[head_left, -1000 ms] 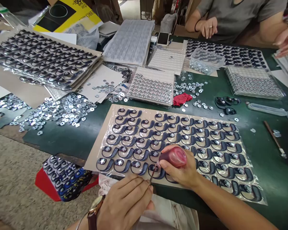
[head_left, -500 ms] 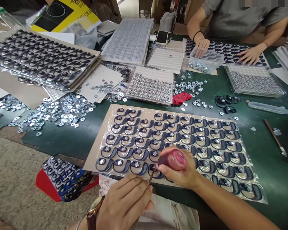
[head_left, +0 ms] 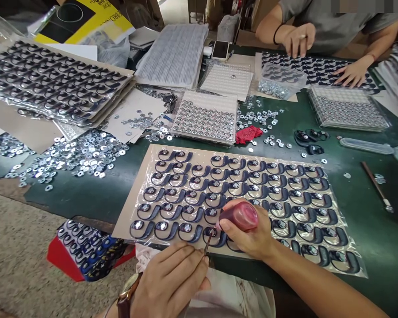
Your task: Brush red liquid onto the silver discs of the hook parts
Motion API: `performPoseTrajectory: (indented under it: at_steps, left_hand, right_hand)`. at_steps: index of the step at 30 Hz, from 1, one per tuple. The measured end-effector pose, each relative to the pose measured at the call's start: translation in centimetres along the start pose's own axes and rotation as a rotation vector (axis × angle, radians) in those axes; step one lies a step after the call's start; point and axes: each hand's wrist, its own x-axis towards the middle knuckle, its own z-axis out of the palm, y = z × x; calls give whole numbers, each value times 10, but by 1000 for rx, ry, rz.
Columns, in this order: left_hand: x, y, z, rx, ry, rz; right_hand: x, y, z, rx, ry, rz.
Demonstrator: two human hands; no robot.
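Note:
A dark red squeeze bottle (head_left: 241, 216) is gripped in my right hand (head_left: 252, 238), tilted down to the left over a sheet of dark curved pieces (head_left: 192, 210). Most of these pieces carry a shiny round stud. My left hand (head_left: 175, 276), with a watch (head_left: 130, 287) at the wrist, is closed around a thin pointed tool (head_left: 207, 247) at the near edge of the sheet. The tool's tip touches or nearly touches a piece in the front row, just below the bottle's nozzle. Part of the front row is hidden by my right hand.
Loose metal washers (head_left: 86, 152) lie at the left, beside stacked sheets (head_left: 53, 84). Behind the work sheet are a tray of studs (head_left: 204, 117) and a red cloth (head_left: 248, 134). Across the table a person's hands (head_left: 300, 39) are over another sheet. A brown stick (head_left: 376, 185) lies right.
The bottle has lifted slightly away from the front-row piece, while the tool stays there. Across the table, the person's one hand has risen out of the clear box. The view has shifted slightly.

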Motion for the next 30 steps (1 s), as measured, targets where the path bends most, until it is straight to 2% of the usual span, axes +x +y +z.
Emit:
performPoseTrajectory:
  at_steps: [10, 23, 30]
  left_hand:
    - [-4, 0, 3, -15, 13, -8]
    - [-13, -1, 9, -132, 12, -89]
    - [-8, -4, 7, -186, 18, -104]
  right_hand:
    - [1, 0, -1, -5, -60, 65]
    - [3, -4, -6, -72, -51, 78]
    - [1, -2, -5, -48, -35, 54]
